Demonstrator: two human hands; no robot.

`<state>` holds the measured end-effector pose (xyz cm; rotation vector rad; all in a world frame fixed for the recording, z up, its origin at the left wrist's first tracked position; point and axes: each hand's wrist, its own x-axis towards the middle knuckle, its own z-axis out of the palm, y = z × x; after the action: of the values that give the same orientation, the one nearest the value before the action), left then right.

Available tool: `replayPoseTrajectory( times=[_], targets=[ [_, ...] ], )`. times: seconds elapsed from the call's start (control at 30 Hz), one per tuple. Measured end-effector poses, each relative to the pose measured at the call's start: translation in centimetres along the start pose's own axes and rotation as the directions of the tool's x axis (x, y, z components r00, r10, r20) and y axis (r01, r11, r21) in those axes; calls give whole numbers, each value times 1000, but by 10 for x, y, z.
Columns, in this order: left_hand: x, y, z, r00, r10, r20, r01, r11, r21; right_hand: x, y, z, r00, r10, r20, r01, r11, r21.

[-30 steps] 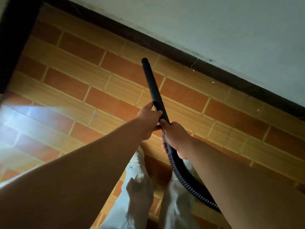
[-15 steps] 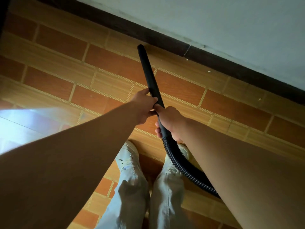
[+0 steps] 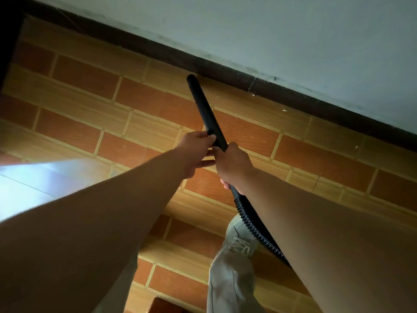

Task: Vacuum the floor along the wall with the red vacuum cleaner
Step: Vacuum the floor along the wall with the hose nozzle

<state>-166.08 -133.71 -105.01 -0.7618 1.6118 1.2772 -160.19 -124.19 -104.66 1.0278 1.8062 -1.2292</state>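
Observation:
A black vacuum tube [image 3: 204, 107] slants across the brick-patterned floor [image 3: 144, 105], its tip close to the dark skirting board [image 3: 293, 96] under the pale wall [image 3: 293, 37]. My left hand [image 3: 196, 150] pinches the tube's lower part from the left. Just below it, my right hand [image 3: 234, 166] grips the tube where the ribbed black hose [image 3: 250, 222] begins. The hose curves back under my right forearm. The red vacuum cleaner body is out of sight.
My right leg in light trousers and a pale shoe [image 3: 239, 242] stands beneath the hose. A bright patch of light [image 3: 33, 184] lies on the floor at the left. A dark upright edge [image 3: 9, 37] fills the top left corner. Small white specks [image 3: 284, 110] lie by the skirting.
The tube's tip has slid closer to the skirting board, and the view has shifted. Both hands keep their hold. Only one shoe shows now instead of two.

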Motion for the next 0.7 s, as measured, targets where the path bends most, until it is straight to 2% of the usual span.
replayPoseTrajectory(
  times=[0.2, 0.33, 0.7],
  targets=[
    [9, 10, 17, 1000, 22, -1, -22, 999, 29, 1, 5, 2, 998, 52, -36, -53, 998, -42],
    [11, 11, 17, 1000, 10, 16, -11, 999, 37, -5, 4, 2, 997, 70, -16, -70, 997, -9],
    [32, 3, -48, 998, 40, -40, -40, 999, 6, 7, -26, 60, 998, 53, 45, -54, 998, 27]
  ],
)
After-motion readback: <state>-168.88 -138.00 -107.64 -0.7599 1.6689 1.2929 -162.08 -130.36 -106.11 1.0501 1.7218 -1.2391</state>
